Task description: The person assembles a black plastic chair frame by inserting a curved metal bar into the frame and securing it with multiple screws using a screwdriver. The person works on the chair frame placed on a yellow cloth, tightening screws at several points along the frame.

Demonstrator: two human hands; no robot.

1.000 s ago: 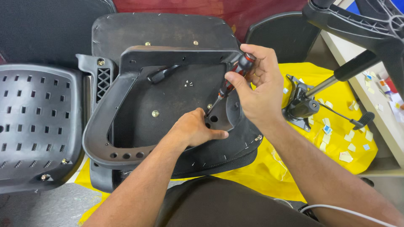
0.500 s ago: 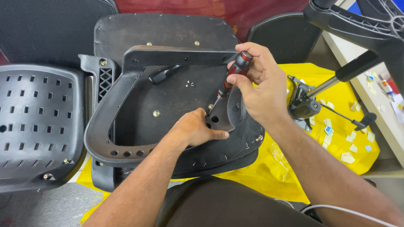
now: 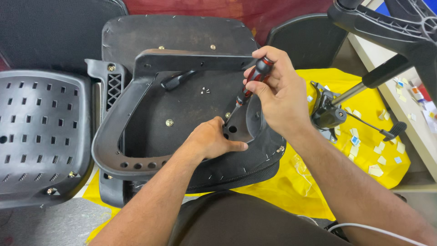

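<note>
Screwdriver [image 3: 251,87] with a red and black handle stood tilted in the right hand [image 3: 277,98], whose fingers were closed around the handle; the shaft slanted down and to the left, its tip meeting the near end of a black plastic armrest frame [image 3: 119,136] beside the left hand [image 3: 210,139]. The left hand lay flat on that end of the frame, fingers curled loosely and pressed against the plastic with the thumb stretched out to the right (it gripped nothing that could be made out). The frame curved in a loop over the upturned underside of a black chair seat [image 3: 182,34], which showed brass-coloured bolts [image 3: 169,122] and a few small loose screws [image 3: 205,90] near its middle. A black lever knob [image 3: 175,80] rested on the seat underside just inside the frame's upper arm. Left of the seat sat a perforated black chair back [image 3: 38,132], touching or nearly touching the frame's outer edge. A yellow sheet [image 3: 364,150] spread beneath the seat and out to the right, strewn with small paper scraps [image 3: 376,171], and on it lay a metal chair mechanism [image 3: 328,114] with a long handle. A black chair base [image 3: 387,27] reached in at the upper right corner.
</note>
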